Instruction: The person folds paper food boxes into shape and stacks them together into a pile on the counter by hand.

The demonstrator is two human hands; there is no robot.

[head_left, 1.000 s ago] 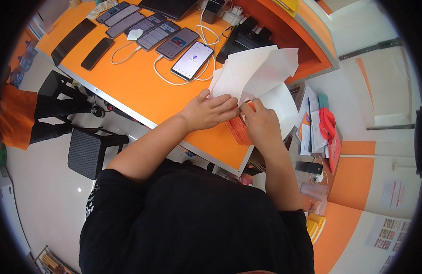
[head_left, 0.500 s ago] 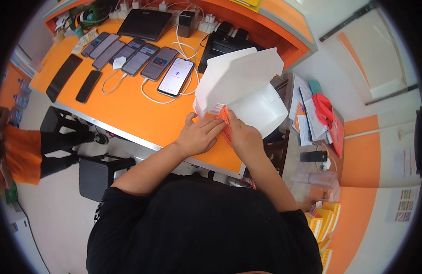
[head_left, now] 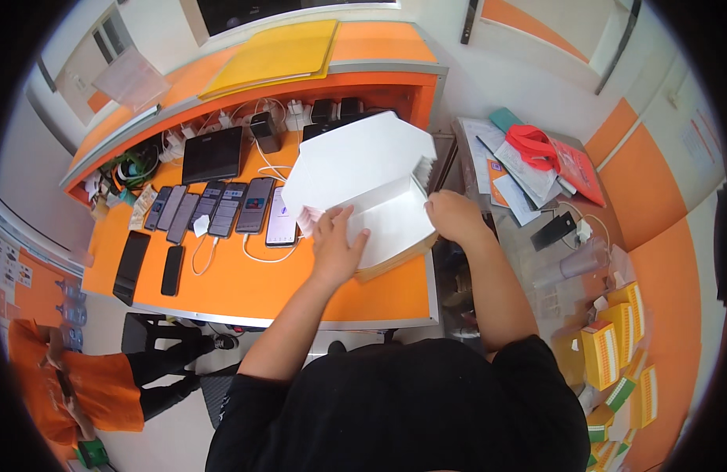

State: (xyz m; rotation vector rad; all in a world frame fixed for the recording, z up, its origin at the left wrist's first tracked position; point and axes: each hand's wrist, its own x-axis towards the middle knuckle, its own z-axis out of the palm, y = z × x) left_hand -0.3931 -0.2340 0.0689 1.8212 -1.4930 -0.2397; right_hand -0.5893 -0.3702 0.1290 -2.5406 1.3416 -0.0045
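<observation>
Nearest, the left hand (head_left: 337, 245) lay flat with fingers spread on the inside of a white cardboard box (head_left: 383, 216), pressing rather than gripping. The right hand (head_left: 454, 216) curled over the box's right edge, fingers closed on it. That box sat open at the right end of the orange desk (head_left: 245, 287), lid raised. Farther left lay a row of phones (head_left: 214, 208), with a dark tablet (head_left: 212, 155) behind.
</observation>
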